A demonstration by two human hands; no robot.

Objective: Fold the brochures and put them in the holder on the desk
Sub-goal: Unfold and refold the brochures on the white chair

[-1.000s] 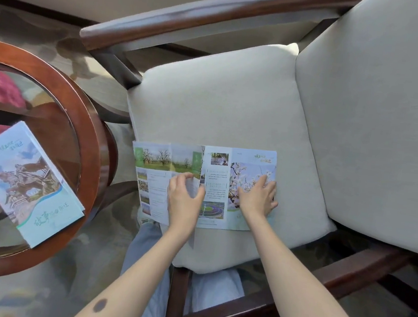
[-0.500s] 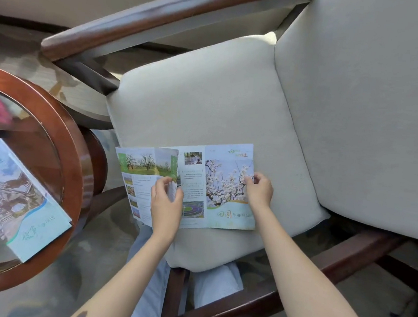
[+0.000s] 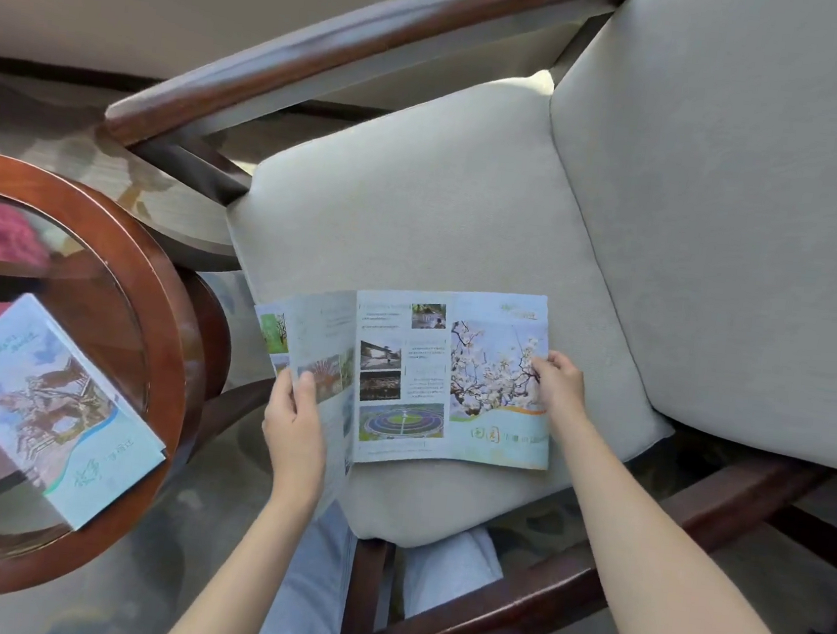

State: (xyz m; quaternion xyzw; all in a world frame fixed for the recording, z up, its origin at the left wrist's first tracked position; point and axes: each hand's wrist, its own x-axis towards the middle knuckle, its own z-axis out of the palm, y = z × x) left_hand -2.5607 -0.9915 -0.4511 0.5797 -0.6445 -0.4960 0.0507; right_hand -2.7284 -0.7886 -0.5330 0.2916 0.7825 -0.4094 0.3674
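An unfolded colour brochure (image 3: 415, 378) lies on the beige seat cushion (image 3: 418, 203) of a wooden armchair. My left hand (image 3: 294, 422) pinches the brochure's left panels and lifts them off the cushion, so they stand tilted towards the middle. My right hand (image 3: 558, 388) holds the right panel, over the blossom picture, down against the seat. A stack of folded brochures (image 3: 48, 407) lies on the round glass-topped side table (image 3: 166, 342) at the left. No holder is in view.
The chair's dark wooden armrest (image 3: 331, 49) runs across the top, and its front rail (image 3: 505, 604) passes below the cushion. My legs in light trousers (image 3: 310, 594) are at the bottom. Patterned carpet (image 3: 127, 611) surrounds the table.
My left hand has gone from lying on the brochure's middle to pinching its left panels and lifting them over. My right hand has slid to the right panel's edge.
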